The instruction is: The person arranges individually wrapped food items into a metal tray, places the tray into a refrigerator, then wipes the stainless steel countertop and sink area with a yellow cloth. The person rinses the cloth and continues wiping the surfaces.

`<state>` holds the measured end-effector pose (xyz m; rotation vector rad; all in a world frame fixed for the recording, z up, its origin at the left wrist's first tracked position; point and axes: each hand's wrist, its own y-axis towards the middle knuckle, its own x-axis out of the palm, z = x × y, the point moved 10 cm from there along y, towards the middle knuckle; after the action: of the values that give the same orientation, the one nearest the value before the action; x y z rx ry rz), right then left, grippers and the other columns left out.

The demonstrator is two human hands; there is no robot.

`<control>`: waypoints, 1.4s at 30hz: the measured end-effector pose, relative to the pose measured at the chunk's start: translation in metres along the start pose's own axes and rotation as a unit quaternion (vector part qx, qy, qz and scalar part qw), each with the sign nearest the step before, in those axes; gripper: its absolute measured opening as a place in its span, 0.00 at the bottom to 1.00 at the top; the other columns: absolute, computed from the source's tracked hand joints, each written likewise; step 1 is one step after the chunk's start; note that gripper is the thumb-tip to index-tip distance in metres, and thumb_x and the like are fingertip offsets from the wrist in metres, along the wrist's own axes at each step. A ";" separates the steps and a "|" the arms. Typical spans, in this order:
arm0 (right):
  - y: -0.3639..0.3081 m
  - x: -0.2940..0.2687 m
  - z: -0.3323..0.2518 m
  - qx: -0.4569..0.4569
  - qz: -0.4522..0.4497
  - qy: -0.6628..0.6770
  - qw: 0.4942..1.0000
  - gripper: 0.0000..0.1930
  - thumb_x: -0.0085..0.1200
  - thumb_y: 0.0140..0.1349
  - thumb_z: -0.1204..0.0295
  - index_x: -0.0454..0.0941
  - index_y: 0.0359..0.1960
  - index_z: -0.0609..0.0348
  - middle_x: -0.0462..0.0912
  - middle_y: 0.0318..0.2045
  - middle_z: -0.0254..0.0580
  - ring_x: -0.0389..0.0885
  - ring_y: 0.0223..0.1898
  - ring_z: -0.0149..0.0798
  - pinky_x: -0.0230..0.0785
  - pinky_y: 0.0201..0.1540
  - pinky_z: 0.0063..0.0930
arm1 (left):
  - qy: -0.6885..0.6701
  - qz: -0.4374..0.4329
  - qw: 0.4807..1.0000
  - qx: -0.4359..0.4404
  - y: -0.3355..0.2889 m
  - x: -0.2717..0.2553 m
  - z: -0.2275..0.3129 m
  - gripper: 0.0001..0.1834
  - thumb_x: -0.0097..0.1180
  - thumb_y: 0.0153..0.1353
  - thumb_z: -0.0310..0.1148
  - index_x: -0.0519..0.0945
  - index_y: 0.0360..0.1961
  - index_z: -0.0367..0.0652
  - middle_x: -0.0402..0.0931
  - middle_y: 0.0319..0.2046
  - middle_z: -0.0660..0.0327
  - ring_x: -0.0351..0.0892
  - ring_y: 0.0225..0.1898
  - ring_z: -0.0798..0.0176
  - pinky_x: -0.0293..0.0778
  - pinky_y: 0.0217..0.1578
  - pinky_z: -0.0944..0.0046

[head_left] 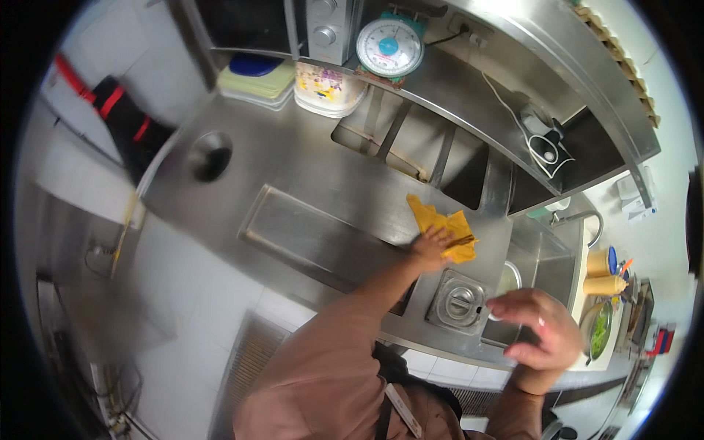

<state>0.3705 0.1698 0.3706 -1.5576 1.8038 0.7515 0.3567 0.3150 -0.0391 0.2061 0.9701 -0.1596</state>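
A crumpled yellow cloth (456,233) lies on the stainless steel counter (308,165). On its near left part rests my left hand (433,248), palm down, fingers spread and flat against it. My right hand (541,328) is raised above the sink side, with its thumb and bent fingers apart. A small white patch shows at its fingertips; I cannot make out what it is. Close to the right hand, a lidded square steel container (459,301) is set into the counter. The counter has a long recessed section (315,238) left of my left forearm.
Behind the cloth are rectangular counter openings (411,150). A dial scale (390,47) stands on the overhead shelf. Plastic tubs (326,88) sit at the back left. To the right are a sink (554,253), squeeze bottles (605,285) and a bowl of greens (600,334).
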 end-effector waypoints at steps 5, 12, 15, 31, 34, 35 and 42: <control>-0.012 0.081 0.157 0.221 0.321 0.330 0.860 0.20 0.52 0.65 0.62 0.71 0.53 0.63 0.77 0.49 0.45 0.76 0.47 0.36 0.68 0.53 0.34 | 0.046 0.215 0.958 -0.182 -0.111 -0.165 -0.255 0.31 0.52 0.59 0.39 0.63 0.65 0.50 0.63 0.63 0.53 0.59 0.64 0.49 0.55 0.63 0.46; -0.097 0.269 0.182 0.465 0.343 0.490 0.653 0.16 0.48 0.68 0.68 0.69 0.54 0.62 0.77 0.49 0.44 0.76 0.47 0.36 0.68 0.51 0.31 | 0.057 0.079 0.800 -0.591 -0.260 -0.315 -0.401 0.38 0.33 0.65 0.56 0.61 0.62 0.31 0.60 0.62 0.42 0.59 0.64 0.47 0.59 0.60 0.47; -0.100 0.286 0.169 0.472 0.353 0.509 0.627 0.16 0.47 0.69 0.68 0.69 0.55 0.60 0.77 0.49 0.43 0.76 0.47 0.36 0.69 0.51 0.31 | 0.122 0.017 0.911 -0.395 -0.189 -0.252 -0.262 0.37 0.44 0.64 0.49 0.56 0.64 0.29 0.61 0.59 0.38 0.59 0.62 0.42 0.49 0.63 0.43; -0.085 0.234 0.139 0.486 0.436 0.421 0.630 0.14 0.49 0.67 0.73 0.70 0.54 0.59 0.77 0.49 0.40 0.75 0.50 0.34 0.65 0.54 0.26 | 0.061 -0.146 0.986 0.053 0.084 0.013 0.004 0.27 0.37 0.65 0.47 0.65 0.64 0.52 0.60 0.65 0.63 0.46 0.69 0.50 0.49 0.62 0.39; -0.062 0.202 0.146 0.468 0.425 0.294 0.717 0.14 0.50 0.66 0.72 0.71 0.52 0.60 0.78 0.48 0.41 0.75 0.50 0.34 0.65 0.55 0.28 | 0.003 -0.119 0.985 0.122 0.097 0.036 0.046 0.32 0.34 0.67 0.52 0.55 0.70 0.55 0.47 0.71 0.68 0.34 0.73 0.54 0.26 0.69 0.44; -0.057 0.199 0.148 0.460 0.435 0.301 0.713 0.13 0.52 0.65 0.72 0.72 0.50 0.61 0.78 0.48 0.42 0.76 0.50 0.35 0.65 0.55 0.30 | 0.015 -0.198 0.963 0.184 0.078 0.058 0.058 0.32 0.35 0.66 0.53 0.56 0.69 0.57 0.46 0.72 0.68 0.35 0.73 0.56 0.28 0.69 0.48; -0.050 0.208 0.174 0.415 0.389 0.316 0.759 0.11 0.49 0.66 0.76 0.72 0.49 0.62 0.78 0.47 0.41 0.75 0.49 0.34 0.65 0.55 0.29 | 0.039 0.075 0.995 -0.049 -0.049 -0.108 -0.166 0.26 0.49 0.59 0.40 0.69 0.61 0.55 0.69 0.58 0.55 0.64 0.61 0.52 0.52 0.64 0.50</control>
<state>0.4153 0.1653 0.0984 -0.4056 2.7687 -0.3765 0.1526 0.3124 -0.0450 0.1959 1.0338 0.0337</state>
